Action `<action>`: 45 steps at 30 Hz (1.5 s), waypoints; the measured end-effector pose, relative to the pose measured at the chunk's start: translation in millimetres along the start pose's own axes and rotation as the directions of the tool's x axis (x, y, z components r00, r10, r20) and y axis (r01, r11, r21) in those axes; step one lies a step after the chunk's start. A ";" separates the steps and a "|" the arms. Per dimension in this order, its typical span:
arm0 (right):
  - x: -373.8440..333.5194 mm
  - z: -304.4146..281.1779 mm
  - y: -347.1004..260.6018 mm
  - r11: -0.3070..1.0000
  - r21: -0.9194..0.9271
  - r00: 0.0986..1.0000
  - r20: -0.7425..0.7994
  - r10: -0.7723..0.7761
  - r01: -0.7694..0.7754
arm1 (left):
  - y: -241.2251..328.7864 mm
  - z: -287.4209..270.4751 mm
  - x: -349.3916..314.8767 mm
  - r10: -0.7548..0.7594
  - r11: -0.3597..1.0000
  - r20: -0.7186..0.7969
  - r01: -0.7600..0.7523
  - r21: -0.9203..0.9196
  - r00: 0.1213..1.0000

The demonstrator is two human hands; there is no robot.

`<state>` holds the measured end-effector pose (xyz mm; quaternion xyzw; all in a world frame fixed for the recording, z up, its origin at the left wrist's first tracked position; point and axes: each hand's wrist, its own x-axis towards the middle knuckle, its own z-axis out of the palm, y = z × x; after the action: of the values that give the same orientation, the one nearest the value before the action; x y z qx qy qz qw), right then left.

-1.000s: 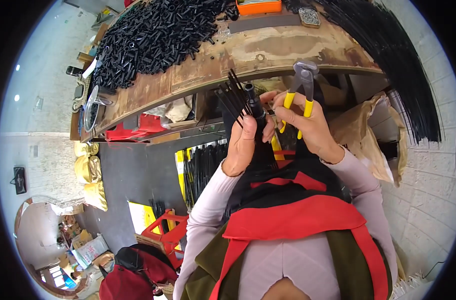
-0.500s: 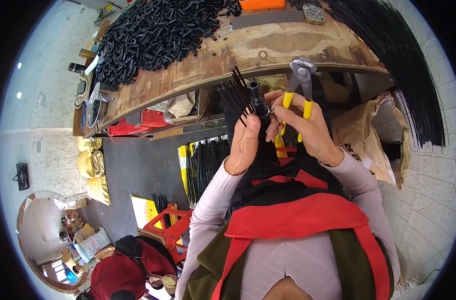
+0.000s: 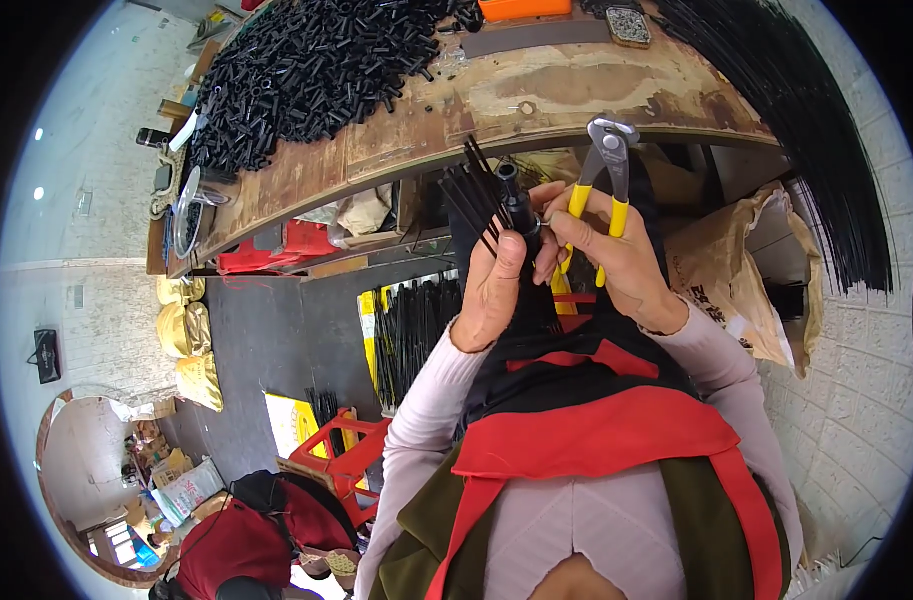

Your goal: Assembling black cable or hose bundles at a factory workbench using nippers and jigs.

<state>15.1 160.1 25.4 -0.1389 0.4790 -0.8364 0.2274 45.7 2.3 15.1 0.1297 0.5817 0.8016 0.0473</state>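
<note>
In front of my lap, my left hand (image 3: 493, 290) is closed round a bundle of thin black rods (image 3: 465, 200), its thumb pressed along their near side. A black tubular piece (image 3: 516, 197) with a round opening at the top stands among the rods, between my two hands. My right hand (image 3: 619, 250) grips end-cutting pincers with yellow handles (image 3: 618, 222), their metal head (image 3: 610, 136) pointing up and away from me. The fingertips of that hand also pinch at the side of the black tubular piece; whatever small part is between them is too hidden to name.
The wooden workbench (image 3: 566, 85) ahead carries a heap of short black tubes (image 3: 306, 80), an orange tray (image 3: 524, 8) and a small dish of metal bits (image 3: 628, 28). Long black rods (image 3: 806, 110) hang off its right end above a paper sack (image 3: 736, 270). A red stool (image 3: 351, 455) stands behind left.
The pincers' head has shifted very slightly to the right. Both hands keep nearly the same place and the same holds.
</note>
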 end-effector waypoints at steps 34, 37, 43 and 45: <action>6.7 -2.0 0.6 0.999 -0.040 1.000 -0.017 -0.004 0.004 | -0.5 -2.8 5.5 0.000 1.000 -0.017 0.000 0.005 1.000; 7.3 -6.1 6.6 0.999 -0.035 1.000 -0.022 -0.012 0.011 | -1.4 -3.4 6.8 0.001 1.000 -0.007 -0.001 -0.003 1.000; 9.7 -3.7 5.2 1.000 -0.020 1.000 -0.018 -0.010 0.010 | -1.6 -5.2 6.5 -0.003 1.000 -0.012 0.002 -0.027 1.000; 10.3 -2.7 3.8 1.000 -0.017 1.000 -0.013 0.002 -0.002 | -1.6 -5.6 6.3 0.006 1.000 -0.008 -0.006 -0.020 1.000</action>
<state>6.0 155.1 20.9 -0.1347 0.4877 -0.8330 0.2239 38.1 -0.9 13.0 0.1281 0.5735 0.8080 0.0439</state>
